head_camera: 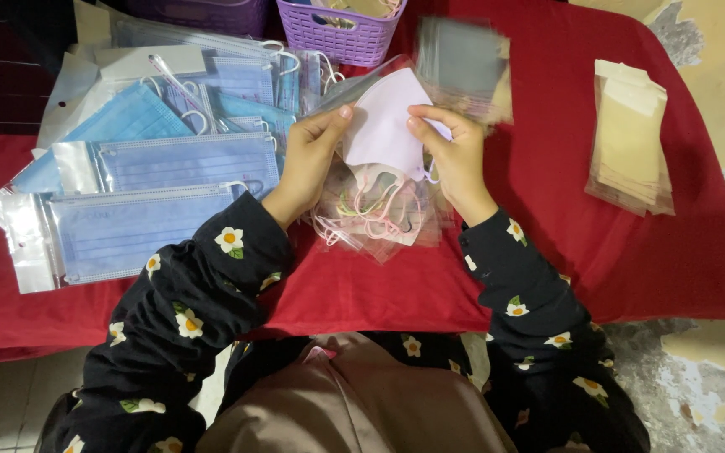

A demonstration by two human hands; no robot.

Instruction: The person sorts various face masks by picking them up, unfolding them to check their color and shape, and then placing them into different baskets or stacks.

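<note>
Both hands grip a pale pink mask (383,126) above a heap of bagged masks (375,214)
Left hand (308,159) pinches its edge at nine o'clock, right hand (455,155) at three; blue bagged masks (161,193) lie toward nine o'clock on the red cloth (564,210)

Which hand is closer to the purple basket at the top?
The right hand. It sits below the purple basket and a little to its right, while the left hand is lower and further left. Both hold the pale pink mask.
</note>
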